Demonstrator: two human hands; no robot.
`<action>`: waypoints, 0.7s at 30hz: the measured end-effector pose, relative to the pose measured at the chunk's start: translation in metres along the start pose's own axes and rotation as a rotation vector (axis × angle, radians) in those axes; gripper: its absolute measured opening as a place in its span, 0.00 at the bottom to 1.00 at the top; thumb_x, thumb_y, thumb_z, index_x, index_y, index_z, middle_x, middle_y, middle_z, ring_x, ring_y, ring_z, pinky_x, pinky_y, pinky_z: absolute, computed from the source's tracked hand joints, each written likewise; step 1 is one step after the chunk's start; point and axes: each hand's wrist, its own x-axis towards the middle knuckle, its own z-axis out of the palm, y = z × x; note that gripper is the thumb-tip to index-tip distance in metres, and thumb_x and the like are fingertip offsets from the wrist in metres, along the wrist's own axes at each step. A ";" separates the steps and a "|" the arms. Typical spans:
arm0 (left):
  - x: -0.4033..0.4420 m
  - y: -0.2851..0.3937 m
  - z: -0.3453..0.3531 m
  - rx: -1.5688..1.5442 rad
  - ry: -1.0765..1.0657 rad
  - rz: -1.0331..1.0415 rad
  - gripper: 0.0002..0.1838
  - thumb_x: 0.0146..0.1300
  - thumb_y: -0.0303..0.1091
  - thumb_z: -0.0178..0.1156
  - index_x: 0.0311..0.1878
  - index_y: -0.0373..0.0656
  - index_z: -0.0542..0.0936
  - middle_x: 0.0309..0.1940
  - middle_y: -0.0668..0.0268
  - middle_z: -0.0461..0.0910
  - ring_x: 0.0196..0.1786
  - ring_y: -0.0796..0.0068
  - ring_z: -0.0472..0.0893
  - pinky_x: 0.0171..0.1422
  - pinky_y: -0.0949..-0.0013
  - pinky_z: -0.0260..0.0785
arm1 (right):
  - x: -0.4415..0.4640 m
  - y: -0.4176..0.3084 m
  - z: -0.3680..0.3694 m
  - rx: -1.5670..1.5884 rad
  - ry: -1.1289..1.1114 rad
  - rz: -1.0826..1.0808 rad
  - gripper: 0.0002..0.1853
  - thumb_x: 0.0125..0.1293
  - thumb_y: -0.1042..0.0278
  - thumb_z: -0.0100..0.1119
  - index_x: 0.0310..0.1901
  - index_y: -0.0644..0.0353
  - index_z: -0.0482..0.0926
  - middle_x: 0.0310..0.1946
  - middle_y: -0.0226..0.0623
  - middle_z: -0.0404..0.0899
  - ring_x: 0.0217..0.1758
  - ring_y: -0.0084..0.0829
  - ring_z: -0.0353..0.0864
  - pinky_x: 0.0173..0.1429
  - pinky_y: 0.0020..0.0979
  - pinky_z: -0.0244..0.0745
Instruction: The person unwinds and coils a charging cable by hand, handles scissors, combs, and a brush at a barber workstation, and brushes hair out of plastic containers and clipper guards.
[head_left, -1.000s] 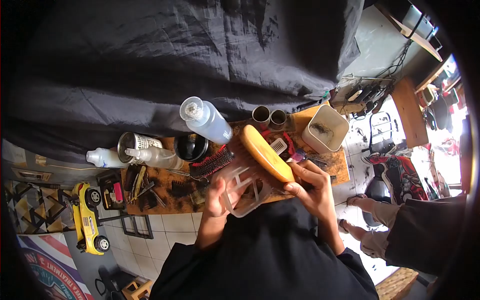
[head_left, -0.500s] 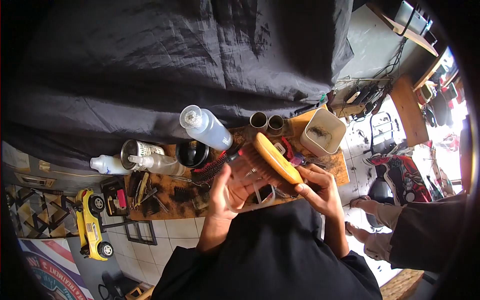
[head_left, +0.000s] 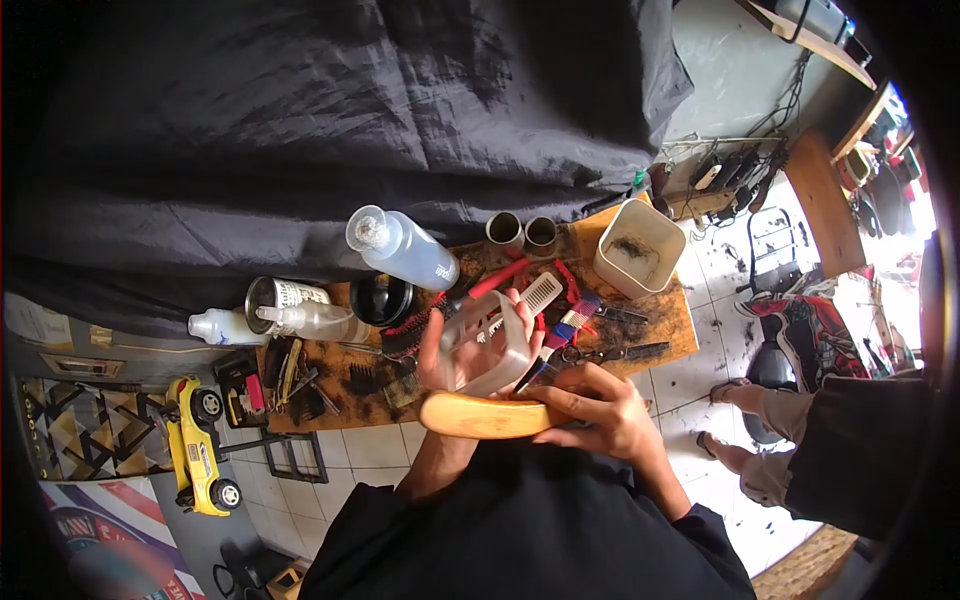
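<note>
My left hand [head_left: 433, 352] is wrapped around a clear plastic box [head_left: 512, 362], its open side facing me at a tilt. In my right hand [head_left: 608, 408] is a wooden brush [head_left: 485, 416], gripped at its right end. The brush lies crosswise just below the box, its smooth wooden back toward me; its bristles are hidden. Whether brush and box touch, I cannot tell. Beyond the box, a white comb [head_left: 540, 290], a brush with a striped handle [head_left: 577, 316] and scissors [head_left: 590, 355] lie on the hair-strewn wooden table [head_left: 675, 325].
A white bin [head_left: 605, 255] with hair inside stands at the table's right end, near two metal cups [head_left: 505, 232]. Leftward are a blue-white bottle [head_left: 415, 255], a black bowl [head_left: 382, 300] and a spray bottle [head_left: 325, 324]. Another person's legs [head_left: 765, 440] are at right; a yellow toy truck [head_left: 192, 445] at left.
The brush has swung from upright and slanted, bristles toward the box, to nearly level below the box. My right hand has moved down. The box has tilted and risen slightly in my left hand.
</note>
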 end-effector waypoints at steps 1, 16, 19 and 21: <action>-0.002 -0.005 0.003 0.125 0.059 0.072 0.28 0.66 0.57 0.48 0.61 0.49 0.70 0.58 0.51 0.69 0.63 0.52 0.66 0.71 0.44 0.54 | 0.000 -0.002 0.004 0.001 0.005 0.007 0.24 0.45 0.59 0.75 0.46 0.55 0.82 0.35 0.32 0.76 0.31 0.29 0.80 0.33 0.30 0.81; -0.002 0.023 -0.032 1.105 0.004 0.336 0.41 0.54 0.71 0.54 0.54 0.42 0.64 0.43 0.55 0.70 0.38 0.63 0.74 0.42 0.62 0.71 | -0.007 -0.006 0.024 0.150 0.139 0.090 0.27 0.45 0.54 0.74 0.45 0.61 0.83 0.35 0.35 0.75 0.32 0.29 0.82 0.34 0.28 0.78; 0.003 0.040 -0.018 1.860 -0.201 0.444 0.37 0.65 0.68 0.40 0.49 0.35 0.68 0.41 0.61 0.70 0.37 0.70 0.74 0.44 0.72 0.67 | 0.000 -0.008 0.023 0.172 0.113 0.078 0.28 0.46 0.54 0.73 0.46 0.65 0.81 0.35 0.37 0.75 0.32 0.28 0.81 0.34 0.26 0.77; -0.011 0.025 -0.007 2.235 -0.239 0.644 0.19 0.65 0.44 0.50 0.52 0.40 0.71 0.39 0.65 0.73 0.39 0.77 0.73 0.46 0.70 0.66 | 0.009 -0.007 0.024 0.203 0.208 0.105 0.26 0.47 0.59 0.74 0.48 0.62 0.81 0.35 0.35 0.74 0.29 0.25 0.78 0.32 0.27 0.75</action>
